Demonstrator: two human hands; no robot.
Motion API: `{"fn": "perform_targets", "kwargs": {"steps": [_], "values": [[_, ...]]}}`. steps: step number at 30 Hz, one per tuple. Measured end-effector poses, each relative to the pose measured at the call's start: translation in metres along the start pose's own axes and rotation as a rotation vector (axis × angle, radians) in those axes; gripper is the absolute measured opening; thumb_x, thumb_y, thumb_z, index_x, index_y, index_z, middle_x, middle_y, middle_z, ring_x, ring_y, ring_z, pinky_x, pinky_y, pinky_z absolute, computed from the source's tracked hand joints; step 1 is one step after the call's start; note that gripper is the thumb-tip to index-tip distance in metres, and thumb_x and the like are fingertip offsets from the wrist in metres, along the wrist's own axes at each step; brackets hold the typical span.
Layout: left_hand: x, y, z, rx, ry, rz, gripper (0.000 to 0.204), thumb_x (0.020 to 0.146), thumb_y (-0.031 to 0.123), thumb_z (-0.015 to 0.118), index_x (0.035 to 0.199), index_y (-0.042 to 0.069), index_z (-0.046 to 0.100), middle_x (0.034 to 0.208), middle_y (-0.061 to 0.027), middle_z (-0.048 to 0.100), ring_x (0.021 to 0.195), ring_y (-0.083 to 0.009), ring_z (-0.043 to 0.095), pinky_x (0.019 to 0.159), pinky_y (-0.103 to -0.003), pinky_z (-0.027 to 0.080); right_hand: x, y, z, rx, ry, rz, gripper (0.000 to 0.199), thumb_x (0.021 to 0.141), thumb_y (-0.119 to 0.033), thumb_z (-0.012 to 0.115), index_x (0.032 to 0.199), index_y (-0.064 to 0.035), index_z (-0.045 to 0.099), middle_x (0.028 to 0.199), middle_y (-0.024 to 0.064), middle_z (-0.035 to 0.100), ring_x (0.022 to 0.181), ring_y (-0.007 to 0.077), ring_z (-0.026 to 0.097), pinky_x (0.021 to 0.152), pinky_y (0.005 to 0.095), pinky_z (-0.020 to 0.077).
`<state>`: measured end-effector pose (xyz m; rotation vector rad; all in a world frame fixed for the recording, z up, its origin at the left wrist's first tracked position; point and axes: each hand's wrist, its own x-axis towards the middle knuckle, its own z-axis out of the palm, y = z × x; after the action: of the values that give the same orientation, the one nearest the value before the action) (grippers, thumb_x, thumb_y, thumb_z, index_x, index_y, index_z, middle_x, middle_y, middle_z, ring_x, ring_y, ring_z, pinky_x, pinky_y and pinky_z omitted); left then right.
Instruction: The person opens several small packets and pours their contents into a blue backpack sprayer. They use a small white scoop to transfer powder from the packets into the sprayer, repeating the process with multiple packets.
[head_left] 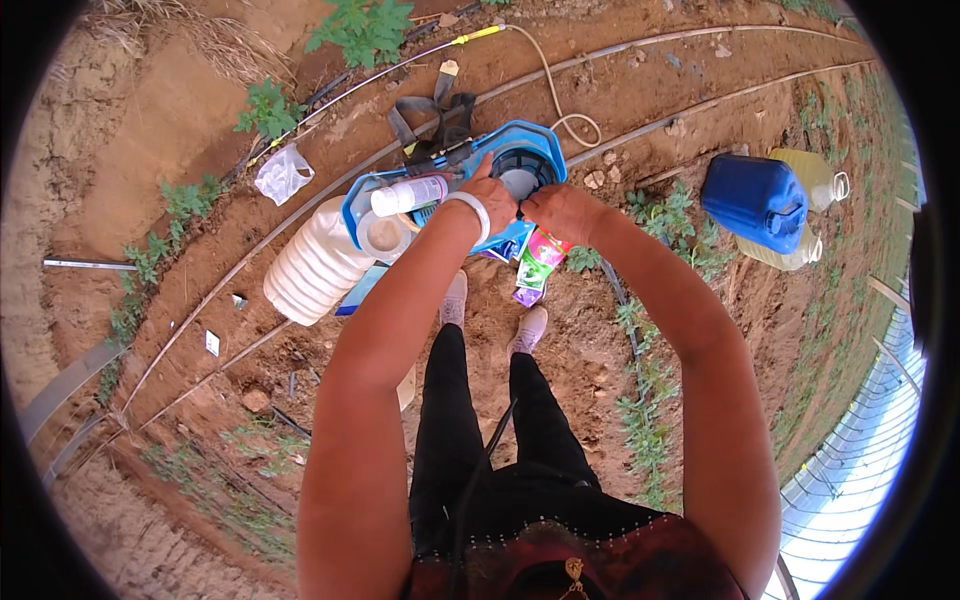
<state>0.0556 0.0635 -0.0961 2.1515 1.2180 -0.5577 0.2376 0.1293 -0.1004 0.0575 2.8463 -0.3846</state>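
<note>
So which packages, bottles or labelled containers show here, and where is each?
White bottle: lying on the blue sprayer tank, pink band on its label.
Green and pink sachets: on soil below the right hand.
White ribbed jug: lying left of the tank.
Blue canister: right, beside two yellowish jugs.
Clear plastic bag: on soil, upper left.

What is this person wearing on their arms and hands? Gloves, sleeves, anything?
No gloves and no sleeves show: both forearms are bare down to the hands. The left hand has a plain white band around its wrist. The right hand wears nothing that shows, no ring, watch or band. Fingers on both hands are uncovered.
</note>
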Motion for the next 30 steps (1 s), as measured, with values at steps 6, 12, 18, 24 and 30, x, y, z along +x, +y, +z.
{"fn": "perform_targets", "kwargs": {"steps": [6, 12, 18, 24, 30], "values": [[0.003, 0.001, -0.034, 0.021, -0.201, 0.022, 0.027, 0.094, 0.023, 0.052, 0.110, 0.017, 0.073, 0.116, -0.0051, 0.069, 0.122, -0.0260, 0.056, 0.113, -0.068, -0.001, 0.005, 0.009, 0.004, 0.018, -0.011, -0.076, 0.019, 0.076, -0.013, 0.061, 0.094, -0.0064, 0.058, 0.082, 0.0072, 0.066, 0.081, 0.0263, 0.066, 0.077, 0.0357, 0.0543], [0.014, -0.002, -0.025, -0.020, -0.214, -0.044, 0.039, 0.095, 0.042, 0.054, 0.118, 0.014, 0.069, 0.121, -0.0040, 0.067, 0.125, -0.0245, 0.054, 0.115, -0.064, 0.001, 0.008, 0.008, 0.015, -0.041, 0.053, -0.051, 0.015, 0.078, -0.014, 0.060, 0.089, -0.0047, 0.062, 0.079, 0.0084, 0.069, 0.076, 0.0257, 0.069, 0.069, 0.0374, 0.0565], [-0.003, 0.030, 0.009, 0.164, 0.199, -0.244, 0.066, 0.088, 0.020, 0.048, 0.145, -0.008, 0.031, 0.157, -0.0200, 0.022, 0.148, -0.0315, 0.017, 0.114, -0.063, -0.010, 0.017, -0.005, -0.001, -0.095, -0.174, -0.044, 0.017, 0.076, -0.011, 0.061, 0.088, 0.0002, 0.064, 0.075, 0.0136, 0.070, 0.071, 0.0290, 0.069, 0.063, 0.0409, 0.0562], [0.003, 0.034, -0.002, 0.281, -0.002, -0.295, 0.081, 0.084, 0.036, 0.053, 0.148, -0.006, 0.027, 0.157, -0.0246, 0.017, 0.147, -0.0344, 0.016, 0.113, -0.062, -0.010, 0.016, -0.008, -0.004, -0.068, -0.168, -0.024, 0.017, 0.077, -0.011, 0.061, 0.089, 0.0006, 0.063, 0.075, 0.0139, 0.070, 0.069, 0.0283, 0.070, 0.060, 0.0411, 0.0559], [0.056, 0.016, 0.057, 0.281, 0.024, -0.493, 0.064, 0.092, 0.031, 0.042, 0.148, 0.001, 0.034, 0.156, -0.0230, 0.023, 0.146, -0.0366, 0.021, 0.111, -0.066, -0.012, 0.022, 0.003, 0.005, -0.118, -0.150, -0.038, 0.016, 0.078, -0.011, 0.060, 0.089, -0.0011, 0.064, 0.076, 0.0124, 0.070, 0.069, 0.0279, 0.070, 0.060, 0.0404, 0.0560]]}}
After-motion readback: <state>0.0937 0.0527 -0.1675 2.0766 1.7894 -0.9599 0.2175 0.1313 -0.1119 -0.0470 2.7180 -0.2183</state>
